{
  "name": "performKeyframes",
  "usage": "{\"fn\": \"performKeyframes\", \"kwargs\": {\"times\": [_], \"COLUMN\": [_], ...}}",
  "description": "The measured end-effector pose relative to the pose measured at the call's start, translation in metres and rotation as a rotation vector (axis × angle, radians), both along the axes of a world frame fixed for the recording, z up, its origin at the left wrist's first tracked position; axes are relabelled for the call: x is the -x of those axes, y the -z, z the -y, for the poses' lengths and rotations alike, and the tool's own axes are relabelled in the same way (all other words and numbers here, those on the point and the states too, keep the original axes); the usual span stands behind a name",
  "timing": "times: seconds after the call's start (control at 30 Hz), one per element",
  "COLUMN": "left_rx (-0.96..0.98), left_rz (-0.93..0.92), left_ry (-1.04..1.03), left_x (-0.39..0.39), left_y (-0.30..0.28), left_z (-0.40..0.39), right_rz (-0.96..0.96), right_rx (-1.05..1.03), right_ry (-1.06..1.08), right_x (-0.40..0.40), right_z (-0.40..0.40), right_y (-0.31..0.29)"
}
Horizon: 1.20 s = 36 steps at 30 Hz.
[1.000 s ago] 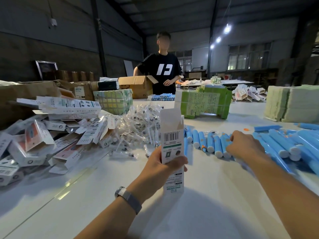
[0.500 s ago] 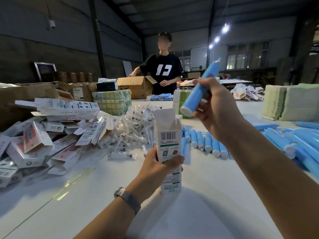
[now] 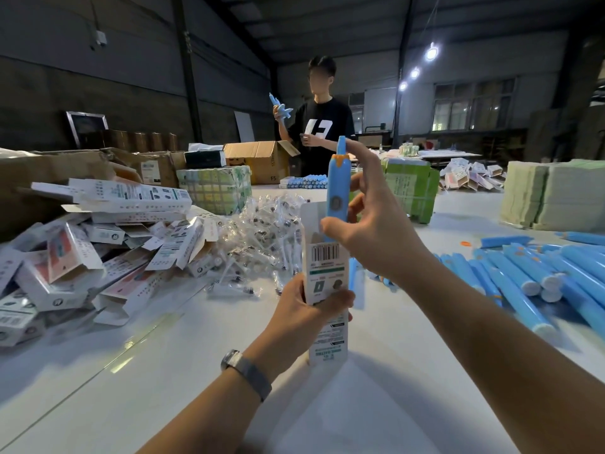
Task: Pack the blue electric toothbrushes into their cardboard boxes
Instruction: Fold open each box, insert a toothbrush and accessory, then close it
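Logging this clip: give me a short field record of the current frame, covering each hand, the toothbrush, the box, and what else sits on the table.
left hand: grips the upright white box, top flap open
right hand: holds the blue toothbrush upright, base at the box mouth
insertion: just starting, most of the handle above the box
table, right: loose blue toothbrushes
table, left: pile of white boxes, clear packets beside it
background: a person in a black shirt

two bare forearms come in from the bottom edge, with no sleeve to see on either. the left hand (image 3: 302,317) has a watch (image 3: 246,373) on its wrist, with a grey band that looks like woven metal. the right hand (image 3: 373,231) wears nothing.
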<state>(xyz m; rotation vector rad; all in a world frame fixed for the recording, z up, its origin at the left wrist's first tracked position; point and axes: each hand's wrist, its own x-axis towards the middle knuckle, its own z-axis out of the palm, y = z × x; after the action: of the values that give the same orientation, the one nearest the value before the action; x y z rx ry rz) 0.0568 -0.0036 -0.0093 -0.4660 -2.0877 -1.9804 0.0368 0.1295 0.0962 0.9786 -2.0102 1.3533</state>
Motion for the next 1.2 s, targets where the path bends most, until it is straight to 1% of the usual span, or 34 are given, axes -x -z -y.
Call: {"fn": "performKeyframes", "kwargs": {"times": [0.1,0.23,0.37,0.47,0.53,0.63,0.73,0.8,0.87,0.9,0.93,0.97,1.0,1.03,1.07,1.1,1.2], "left_rx": [0.000,-0.024,-0.034,-0.046,-0.024,-0.002,-0.014,-0.049,-0.074,-0.052,-0.010,0.030,0.051,0.054,0.057,0.068,0.084], "left_rz": [0.000,-0.012,-0.010,-0.008,-0.012,-0.024,-0.062,-0.071,-0.110,-0.149,-0.190,-0.219,-0.240,-0.256,-0.271,-0.286,-0.293], "left_ry": [0.011,0.040,0.045,0.030,0.025,0.006,-0.098,-0.232,-0.387,-0.492,-0.615,-0.731,-0.822,-0.877,-0.904,-0.915,-0.924], "left_x": [0.000,0.002,0.003,0.004,0.006,0.008,0.012,0.017,0.021,0.023,0.025,0.027,0.029,0.031,0.033,0.035,0.038], "left_y": [0.000,0.000,0.000,-0.001,0.000,-0.001,0.000,0.003,0.007,0.009,0.011,0.013,0.015,0.016,0.018,0.019,0.018], "left_z": [0.000,0.002,0.004,0.007,0.011,0.018,0.031,0.041,0.050,0.053,0.056,0.058,0.059,0.060,0.061,0.061,0.060], "right_rz": [-0.017,-0.044,-0.053,-0.139,-0.159,-0.130,-0.068,-0.017,0.053,0.099,0.153,0.193,0.194,0.166,0.127,0.102,0.102], "right_rx": [-0.002,-0.057,-0.109,-0.163,-0.166,-0.139,-0.022,0.043,0.018,-0.054,-0.176,-0.359,-0.574,-0.772,-0.907,-0.983,-1.093], "right_ry": [-0.003,-0.007,0.062,0.139,0.137,0.108,0.074,0.065,0.095,0.125,0.160,0.208,0.257,0.295,0.315,0.322,0.348], "right_x": [0.001,0.003,0.005,0.007,0.008,0.013,0.019,0.026,0.035,0.041,0.047,0.054,0.060,0.065,0.069,0.071,0.077], "right_z": [-0.002,-0.004,-0.002,-0.001,0.000,0.001,0.007,0.013,0.022,0.028,0.035,0.042,0.051,0.060,0.070,0.080,0.108], "right_y": [0.000,-0.002,0.003,0.006,0.008,0.013,0.023,0.035,0.050,0.058,0.066,0.075,0.083,0.089,0.093,0.095,0.098]}}
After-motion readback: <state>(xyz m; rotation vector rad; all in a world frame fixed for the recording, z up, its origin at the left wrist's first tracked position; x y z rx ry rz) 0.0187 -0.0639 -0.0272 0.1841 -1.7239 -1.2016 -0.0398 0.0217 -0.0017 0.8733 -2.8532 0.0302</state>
